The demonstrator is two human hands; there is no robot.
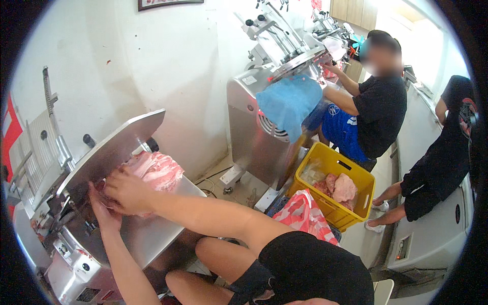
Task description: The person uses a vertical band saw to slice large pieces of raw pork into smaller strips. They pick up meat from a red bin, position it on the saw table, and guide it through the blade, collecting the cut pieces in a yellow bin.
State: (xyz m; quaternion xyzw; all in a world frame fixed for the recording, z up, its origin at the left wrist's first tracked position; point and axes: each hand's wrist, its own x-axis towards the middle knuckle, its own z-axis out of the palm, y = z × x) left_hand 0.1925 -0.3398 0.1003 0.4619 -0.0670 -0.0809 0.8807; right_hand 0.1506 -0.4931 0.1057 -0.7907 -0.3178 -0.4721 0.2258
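Observation:
On my left stands a metal meat slicer [114, 147] with a broad slanted plate and a flat steel table [152, 236]. A stack of thin pink-and-white meat slices [157, 173] lies on that table, below the plate. My right hand [124, 192] bends over the near side of the stack, its fingers curled onto meat at the plate's lower edge. Close beside it, my left hand [105, 211] is raised with its visible fingers stretched up toward the plate. The right hand partly covers the left one and the meat between them.
A yellow crate [333, 211] with meat pieces [344, 188] and a red-and-white plastic bag [305, 216] stand on the floor to my right. Beyond, a co-worker [376, 107] works at another slicer [254, 122] draped with blue cloth [290, 104]. Another person [442, 147] stands far right.

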